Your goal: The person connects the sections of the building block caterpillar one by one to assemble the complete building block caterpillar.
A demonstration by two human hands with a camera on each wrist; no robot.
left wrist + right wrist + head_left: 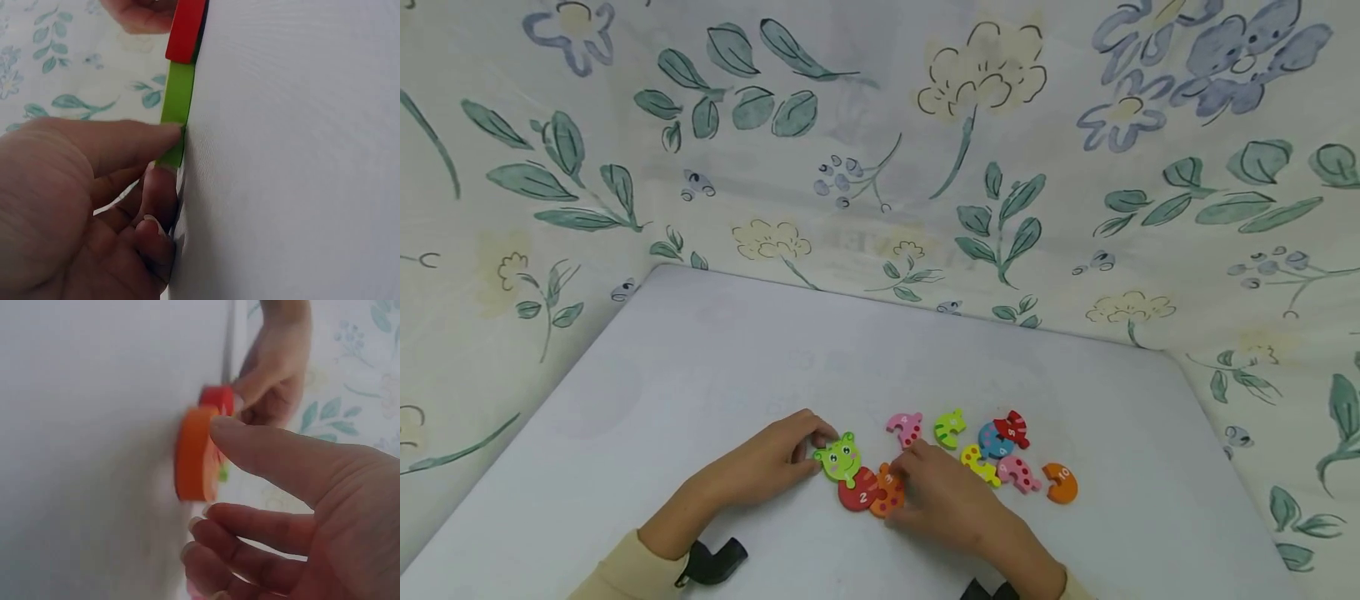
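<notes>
A light-green animal-face puzzle piece [838, 458] lies on the white table, its lower edge locked into a red piece marked 2 [854, 495]. My left hand [767, 458] pinches the green face at its left side, thumb against its edge in the left wrist view. An orange spotted piece [891, 490] joins the red one on the right. Around that orange piece my right hand [951, 496] has its thumb at the near edge and fingers at the far edge. The right wrist view shows the thumb [228, 428] on the orange piece, other fingers curled below.
Right of the hands lie more puzzle pieces: pink [907, 428], lime [951, 428], blue [992, 442], red [1013, 428], yellow [977, 463], spotted pink [1019, 473] and orange marked 10 [1062, 484]. Flowered cloth [880, 150] rises behind the white table [737, 350].
</notes>
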